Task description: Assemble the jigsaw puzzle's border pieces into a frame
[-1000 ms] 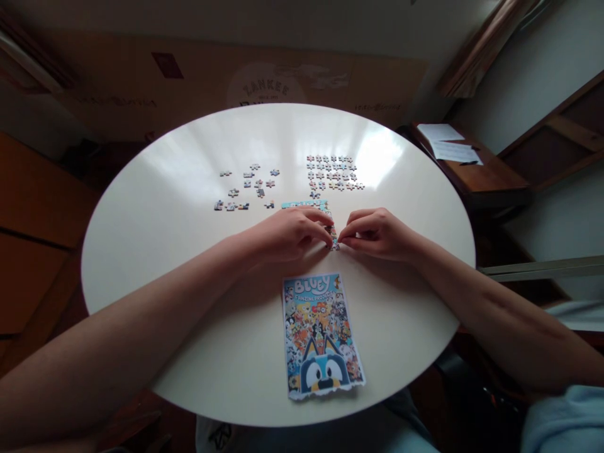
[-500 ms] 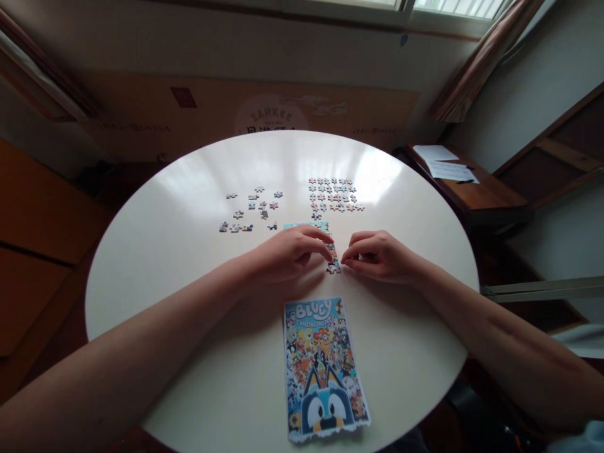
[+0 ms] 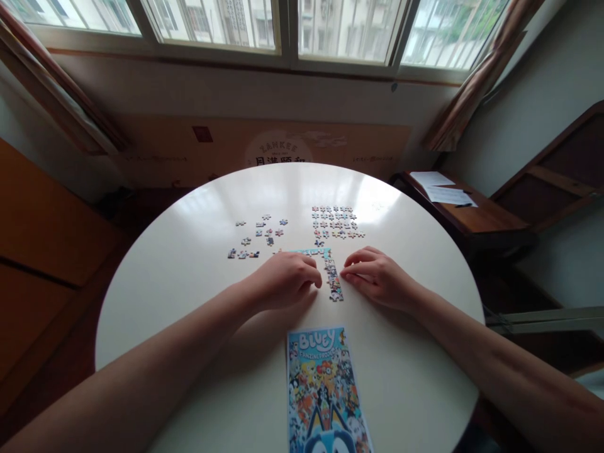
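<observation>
An L-shaped run of joined jigsaw pieces [image 3: 334,283] lies on the white table, its top row partly covered by my left hand [image 3: 290,280]. That hand's fingers curl downward just left of the column of pieces; whether anything is between them is hidden. On the column's other side rests my right hand [image 3: 375,275], fingers stretched and slightly apart, tips close to the right edge of the pieces. A picture sheet [image 3: 325,377] lettered "Bluey" lies nearer to me, its lower part cut off by the frame.
Loose jigsaw pieces [image 3: 268,233] lie scattered at the left. Further pieces [image 3: 335,217] are set in rows beyond my hands. The round white table [image 3: 189,283] stands before a window [image 3: 340,31]. A wooden side table [image 3: 453,217] at the right holds papers [image 3: 443,189].
My left hand has drawn back left from the column, uncovering more of it. My right hand's fingers have loosened a little beside it. The camera view has tilted up, showing more window.
</observation>
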Available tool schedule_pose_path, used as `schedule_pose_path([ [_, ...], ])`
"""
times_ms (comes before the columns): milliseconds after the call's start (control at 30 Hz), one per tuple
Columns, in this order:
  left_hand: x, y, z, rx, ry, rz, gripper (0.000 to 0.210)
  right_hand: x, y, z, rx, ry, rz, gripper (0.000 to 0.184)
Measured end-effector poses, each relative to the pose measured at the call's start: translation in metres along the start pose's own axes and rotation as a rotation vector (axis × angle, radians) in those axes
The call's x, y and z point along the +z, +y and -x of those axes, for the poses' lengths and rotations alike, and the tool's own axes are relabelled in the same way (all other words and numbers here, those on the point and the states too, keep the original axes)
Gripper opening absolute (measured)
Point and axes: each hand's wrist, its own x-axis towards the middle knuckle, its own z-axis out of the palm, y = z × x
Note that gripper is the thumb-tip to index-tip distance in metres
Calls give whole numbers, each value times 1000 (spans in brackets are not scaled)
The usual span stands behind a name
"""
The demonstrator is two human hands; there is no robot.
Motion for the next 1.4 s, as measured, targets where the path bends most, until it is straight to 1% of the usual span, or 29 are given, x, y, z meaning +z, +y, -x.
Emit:
schedule_pose_path([
  [200, -4, 8, 1, -28, -159, -30, 22, 4, -2, -2, 6, -3, 34, 22],
  [300, -6, 12, 1, -29, -226, -57, 20, 6, -3, -3, 15, 5, 58, 22],
  [367, -10, 10, 2, -34, -219, -68, 20, 7, -3, -3, 22, 7, 50, 21],
  [400, -13, 8, 3, -45, -189, -74, 20, 7, -3, -3, 31, 10, 35, 21],
  [467, -21, -1, 6, -88, -66, -82, 21, 7, -1, -3, 72, 23, -21, 21],
  [533, -30, -13, 9, -169, 129, -53, 21, 7, 2, -3, 143, 51, -109, 20],
  [633, -40, -32, 14, -377, 470, 98, 21, 7, 6, -4, 249, 75, -225, 20],
  [700, -42, -43, 16, -530, 645, 231, 20, 8, 7, -4, 301, 71, -255, 19],
  [767, -41, -49, 16, -628, 753, 354, 18, 8, 6, -6, 365, 65, -259, 19],
  [833, -38, -52, 16, -663, 799, 424, 18, 7, 4, -10, 456, 53, -263, 19],
  [900, -35, -51, 15, -666, 780, 398, 18, 2, 3, -18, 559, 26, -299, 18],
  [967, -32, -49, 14, -632, 708, 304, 20, -5, 2, -32, 653, -3, -401, 17],
  [1033, -30, -46, 13, -559, 623, 214, 21, -12, 2, -48, 724, 44, -537, 18],
  [1133, -28, -43, 11, -437, 511, 156, 23, -16, 1, -70, 695, 229, -659, 19],
  [1233, -26, -45, 11, -351, 444, 142, 25, -9, 0, -77, 657, 374, -689, 22],
  [1333, -25, -48, 12, -342, 431, 140, 25, 2, 5, -70, 546, 435, -547, 25],
  [1400, -24, -51, 12, -364, 425, 163, 25, 8, 11, -63, 441, 413, -401, 25],
])
